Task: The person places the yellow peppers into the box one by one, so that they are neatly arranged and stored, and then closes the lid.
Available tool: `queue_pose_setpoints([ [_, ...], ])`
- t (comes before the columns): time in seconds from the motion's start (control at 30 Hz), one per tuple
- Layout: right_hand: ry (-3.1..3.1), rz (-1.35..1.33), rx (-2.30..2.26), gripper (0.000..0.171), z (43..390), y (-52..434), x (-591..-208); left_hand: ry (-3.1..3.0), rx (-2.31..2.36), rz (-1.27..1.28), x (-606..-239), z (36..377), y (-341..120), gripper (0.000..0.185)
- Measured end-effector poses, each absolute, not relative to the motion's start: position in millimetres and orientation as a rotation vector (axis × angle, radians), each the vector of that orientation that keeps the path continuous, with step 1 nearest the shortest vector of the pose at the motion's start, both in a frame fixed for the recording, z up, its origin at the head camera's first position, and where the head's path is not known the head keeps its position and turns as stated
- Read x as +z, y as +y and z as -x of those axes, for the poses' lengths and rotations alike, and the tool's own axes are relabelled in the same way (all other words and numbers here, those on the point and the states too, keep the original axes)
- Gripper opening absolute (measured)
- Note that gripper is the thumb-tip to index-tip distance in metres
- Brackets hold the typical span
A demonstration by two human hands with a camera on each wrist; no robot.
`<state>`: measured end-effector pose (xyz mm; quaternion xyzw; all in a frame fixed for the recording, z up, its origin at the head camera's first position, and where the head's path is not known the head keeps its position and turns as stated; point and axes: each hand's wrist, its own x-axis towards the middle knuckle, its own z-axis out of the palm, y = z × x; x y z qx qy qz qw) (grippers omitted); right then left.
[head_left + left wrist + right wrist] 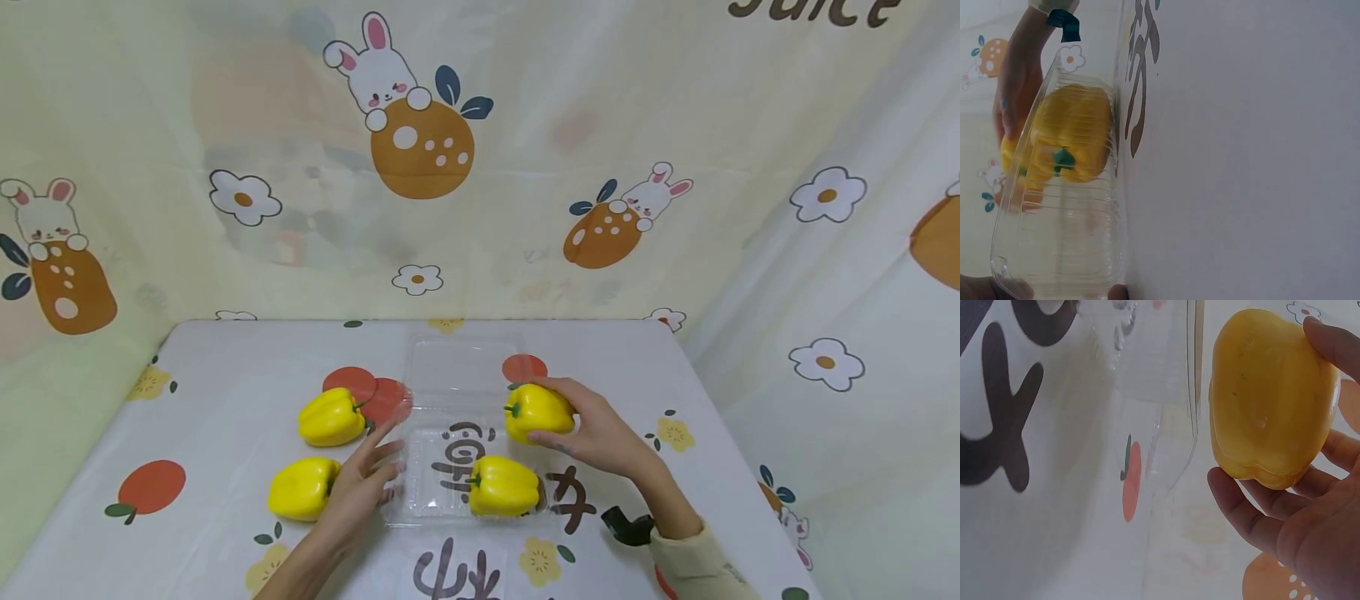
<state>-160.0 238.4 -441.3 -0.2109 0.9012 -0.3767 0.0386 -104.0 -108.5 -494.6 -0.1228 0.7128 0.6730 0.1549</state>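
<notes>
Yellow bell peppers, four in total, are on or above the table (pixel 225 375). My right hand (pixel 600 433) grips one pepper (pixel 536 412), thumb and fingers curled round it, and holds it over the far right part of the clear plastic clamshell tray (pixel 442 492). The right wrist view shows this held pepper (pixel 1269 400) just beside the tray's transparent wall (pixel 1191 394); whether it touches the tray floor cannot be determined. My left hand (pixel 360 483) has its fingers extended and resting against the tray's left edge, holding nothing.

Status, as judged from the layout: one pepper (pixel 504 486) already lies inside the tray at its near right side, also visible through the tray wall in the left wrist view (pixel 1075 134). The held pepper is at or near placement. Two peppers lie outside the tray on its left: one (pixel 332 417) toward the far side and one (pixel 302 489) nearer, just beside my left hand. The tray lid (pixel 465 371) lies open toward the table's far edge.
</notes>
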Motion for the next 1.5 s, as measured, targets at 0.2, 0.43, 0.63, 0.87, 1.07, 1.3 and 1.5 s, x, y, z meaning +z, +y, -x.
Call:
queue_pose_setpoints([
  [0.2, 2.750, 0.653, -1.163, 0.075, 161.3, 229.1, -443.1, 2.031, 1.950, 0.350, -494.7, 103.0, -109.0, 0.064],
  [0.43, 2.722, 0.673, -1.188, 0.076, 160.8, 222.9, -443.0, 2.032, 1.950, 0.343, -495.6, 103.1, -109.1, 0.065],
  [0.63, 2.703, 0.690, -1.199, 0.079, 159.6, 218.1, -444.4, 2.026, 1.954, 0.346, -495.8, 102.8, -109.0, 0.065],
  [0.87, 2.692, 0.669, -1.203, 0.082, 158.2, 211.6, -446.5, 2.038, 1.951, 0.337, -496.6, 102.1, -109.1, 0.065],
  [1.07, 2.686, 0.669, -1.209, 0.081, 157.6, 207.8, -446.4, 2.039, 1.948, 0.337, -496.1, 102.5, -108.6, 0.065],
  [1.3, 2.692, 0.676, -1.179, 0.079, 157.2, 205.1, -446.9, 2.055, 1.921, 0.362, -495.6, 102.8, -107.7, 0.066],
  [1.5, 2.688, 0.657, -1.184, 0.078, 157.1, 201.3, -448.5, 2.053, 1.924, 0.358, -496.3, 102.6, -108.4, 0.066],
])
